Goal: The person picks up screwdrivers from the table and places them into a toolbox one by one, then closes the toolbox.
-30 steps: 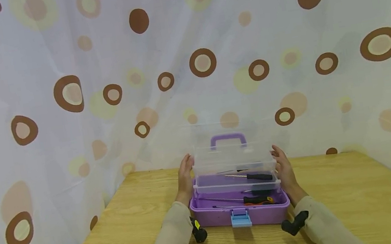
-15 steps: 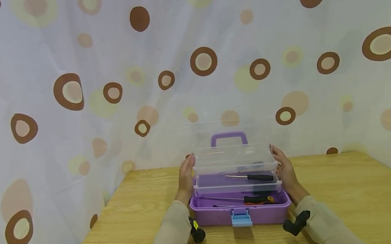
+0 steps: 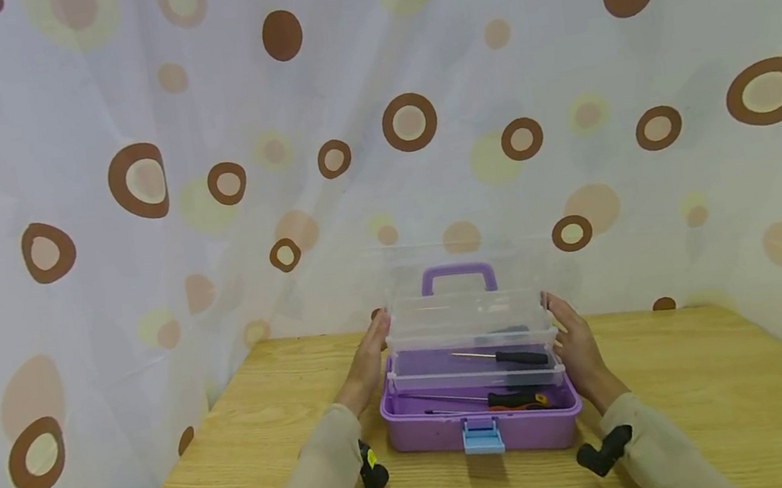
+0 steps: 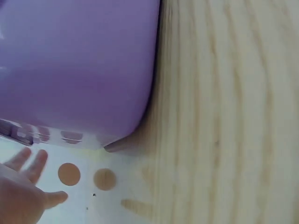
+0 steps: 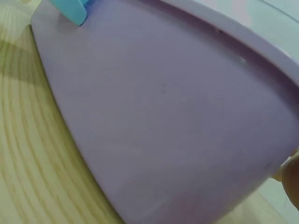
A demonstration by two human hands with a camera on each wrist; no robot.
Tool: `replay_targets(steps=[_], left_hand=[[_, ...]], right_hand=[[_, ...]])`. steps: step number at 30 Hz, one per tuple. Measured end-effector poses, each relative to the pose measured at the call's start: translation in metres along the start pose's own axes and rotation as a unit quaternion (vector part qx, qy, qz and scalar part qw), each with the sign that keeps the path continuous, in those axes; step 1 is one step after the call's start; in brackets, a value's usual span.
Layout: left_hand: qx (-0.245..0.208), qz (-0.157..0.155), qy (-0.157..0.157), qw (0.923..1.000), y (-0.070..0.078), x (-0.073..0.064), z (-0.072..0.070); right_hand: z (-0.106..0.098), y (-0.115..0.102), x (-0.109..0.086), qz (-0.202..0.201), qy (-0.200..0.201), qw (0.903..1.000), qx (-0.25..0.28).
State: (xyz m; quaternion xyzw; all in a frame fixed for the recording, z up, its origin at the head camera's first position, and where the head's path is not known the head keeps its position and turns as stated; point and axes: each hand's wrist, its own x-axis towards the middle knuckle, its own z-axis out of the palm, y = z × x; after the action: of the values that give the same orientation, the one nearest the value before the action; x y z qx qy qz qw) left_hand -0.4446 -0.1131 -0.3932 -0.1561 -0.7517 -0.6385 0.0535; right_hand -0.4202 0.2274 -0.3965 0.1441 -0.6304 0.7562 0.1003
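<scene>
A purple toolbox [image 3: 434, 433] sits on the table with its clear lid [image 3: 395, 273] raised and its clear tiered trays [image 3: 430, 380] fanned out above the base. My left hand [image 3: 367, 366] is at the trays' left side, fingers extended; the left wrist view shows its thumb and fingers [image 4: 36, 168] spread beside the box. At the trays' right side is my right hand [image 3: 579, 346], fingers extended, fingertips close to the upper tray's end. A black-handled screwdriver [image 3: 522, 358] lies in the lower tray, and another screwdriver [image 3: 509, 400] in the base.
A light blue latch [image 3: 482, 437] hangs open on the box's front. The purple handle [image 3: 457, 270] stands at the back on the lid. Behind the wooden table [image 3: 252, 433] hangs a dotted curtain [image 3: 455, 66].
The clear trays have come down slightly toward the front. Both forearms have swung a little outward, the left one to the left and the right one to the right.
</scene>
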Motion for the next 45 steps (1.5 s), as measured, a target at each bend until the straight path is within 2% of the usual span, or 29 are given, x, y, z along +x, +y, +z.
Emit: replay_targets(steps=[5, 9, 14, 18, 25, 32, 39, 45], left_hand=[[0.011, -0.015, -0.002, 0.9998, 0.004, -0.005, -0.001], [0.001, -0.020, -0.031, 0.9993, 0.006, -0.007, -0.002], [0.004, -0.041, -0.057, 0.9975, 0.007, -0.010, -0.004], [-0.004, -0.052, -0.057, 0.9970, 0.007, -0.011, -0.004], [-0.006, -0.022, -0.046, 0.9987, 0.008, -0.013, -0.003], [0.000, -0.065, -0.018, 0.9978, 0.011, -0.019, -0.010], [-0.004, -0.070, -0.033, 0.9970, 0.012, -0.020, -0.013], [-0.006, -0.058, -0.039, 0.9975, 0.013, -0.020, -0.014]], right_hand=[[-0.002, -0.001, -0.003, 0.003, -0.004, 0.9991, -0.042], [-0.003, 0.001, -0.005, 0.000, -0.006, 0.9985, -0.055], [-0.002, 0.001, -0.009, 0.012, -0.003, 0.9961, -0.087], [-0.002, -0.002, -0.011, 0.015, 0.000, 0.9944, -0.105], [-0.004, -0.007, -0.014, 0.004, -0.009, 0.9899, -0.142], [-0.007, -0.009, -0.017, 0.005, -0.022, 0.9857, -0.167], [-0.008, -0.015, -0.018, 0.040, -0.007, 0.9842, -0.173], [-0.008, -0.025, -0.020, 0.063, 0.013, 0.9820, -0.177]])
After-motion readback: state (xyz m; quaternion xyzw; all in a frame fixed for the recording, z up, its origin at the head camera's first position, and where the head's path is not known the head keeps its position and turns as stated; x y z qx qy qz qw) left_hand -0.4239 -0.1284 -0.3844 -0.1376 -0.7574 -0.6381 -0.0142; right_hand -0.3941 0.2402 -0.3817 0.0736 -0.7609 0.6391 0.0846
